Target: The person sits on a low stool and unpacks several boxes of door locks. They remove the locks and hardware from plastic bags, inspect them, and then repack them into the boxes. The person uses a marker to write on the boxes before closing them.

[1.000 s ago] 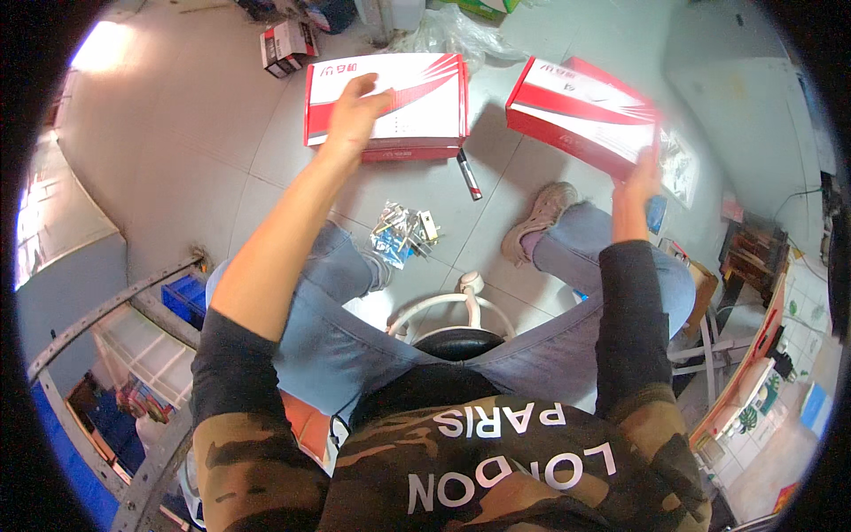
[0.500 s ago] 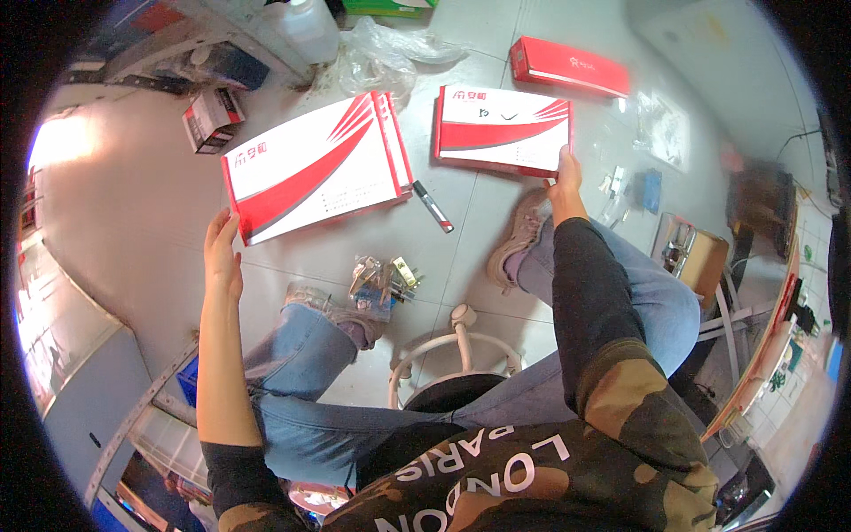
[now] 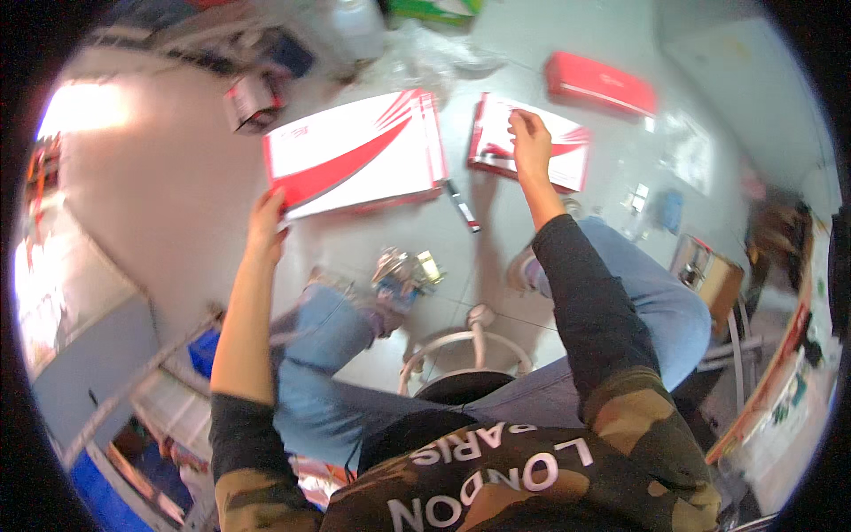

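My left hand point(image 3: 268, 217) grips the lower-left corner of a large white and red box point(image 3: 346, 146), which seems to have another layer along its right edge. My right hand point(image 3: 530, 137) is over a smaller white and red box point(image 3: 567, 164), fingers loosely bent and apart; whether they touch the lid is unclear. A marker pen point(image 3: 461, 206) lies between my feet and the boxes, right of the larger box. A pile of small metal parts and plastic packets point(image 3: 403, 270) is on the floor nearer me. The picture is blurred.
A long red box point(image 3: 598, 82) lies at back right, near crumpled clear plastic point(image 3: 434, 58) and a small dark box point(image 3: 253, 102). A wheeled stool point(image 3: 479, 346) is under me. An open carton point(image 3: 714, 270) is by my right knee, a metal frame point(image 3: 133, 399) at left.
Both boxes were shifted and turned, revealing the long red box. My right hand has left the smaller box's right edge and moved leftward over its top. My left hand moved to the larger box's corner.
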The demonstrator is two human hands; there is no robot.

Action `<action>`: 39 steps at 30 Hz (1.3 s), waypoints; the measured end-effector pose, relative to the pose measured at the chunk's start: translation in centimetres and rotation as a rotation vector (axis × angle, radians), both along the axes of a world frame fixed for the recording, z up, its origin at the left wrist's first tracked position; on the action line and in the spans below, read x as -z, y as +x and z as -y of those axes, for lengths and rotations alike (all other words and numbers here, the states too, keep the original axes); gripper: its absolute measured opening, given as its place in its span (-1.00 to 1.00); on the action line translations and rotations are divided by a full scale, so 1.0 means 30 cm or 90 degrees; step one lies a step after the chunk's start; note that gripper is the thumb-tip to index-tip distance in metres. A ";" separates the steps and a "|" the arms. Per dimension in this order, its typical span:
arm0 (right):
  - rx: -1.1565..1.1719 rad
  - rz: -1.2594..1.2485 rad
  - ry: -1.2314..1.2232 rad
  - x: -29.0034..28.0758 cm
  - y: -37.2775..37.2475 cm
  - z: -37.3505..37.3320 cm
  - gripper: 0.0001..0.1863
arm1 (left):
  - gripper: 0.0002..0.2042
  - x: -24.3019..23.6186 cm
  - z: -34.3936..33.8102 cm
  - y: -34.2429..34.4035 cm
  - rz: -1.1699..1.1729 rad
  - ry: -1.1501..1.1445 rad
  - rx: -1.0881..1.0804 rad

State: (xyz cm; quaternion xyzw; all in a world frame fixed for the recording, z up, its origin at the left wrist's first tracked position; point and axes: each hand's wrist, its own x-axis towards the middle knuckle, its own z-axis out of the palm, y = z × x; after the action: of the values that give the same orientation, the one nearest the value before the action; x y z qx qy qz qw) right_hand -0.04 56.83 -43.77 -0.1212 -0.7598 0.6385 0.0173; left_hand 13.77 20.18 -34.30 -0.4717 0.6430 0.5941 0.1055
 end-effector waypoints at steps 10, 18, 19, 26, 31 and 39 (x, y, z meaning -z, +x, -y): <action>-0.348 0.277 -0.097 -0.254 0.253 0.246 -0.35 | -0.53 0.044 -0.066 0.080 0.045 0.082 -0.038; -0.198 0.329 -0.016 -0.235 0.334 0.223 -0.38 | -0.45 0.015 -0.099 0.165 0.138 0.139 0.095; -0.197 0.328 -0.011 -0.232 0.345 0.214 -0.38 | -0.43 -0.001 -0.094 0.168 0.190 0.132 0.130; -0.248 0.216 -0.141 -0.485 0.224 0.187 -0.52 | -0.30 -0.223 -0.036 0.119 -0.205 0.209 0.074; -0.391 0.018 -0.138 -0.674 0.071 0.212 -0.47 | -0.20 -0.286 0.012 -0.058 -0.458 0.175 0.129; -0.678 0.046 0.376 -0.472 0.192 0.200 -0.57 | -0.34 -0.236 0.014 -0.162 -0.403 -0.081 0.120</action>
State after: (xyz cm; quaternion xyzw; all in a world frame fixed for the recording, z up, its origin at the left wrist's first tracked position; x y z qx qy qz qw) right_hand 5.72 50.84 -29.62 0.2638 -0.8611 0.3172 -0.2971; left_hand 8.91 19.76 -27.22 -0.2077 0.7206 0.6573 -0.0749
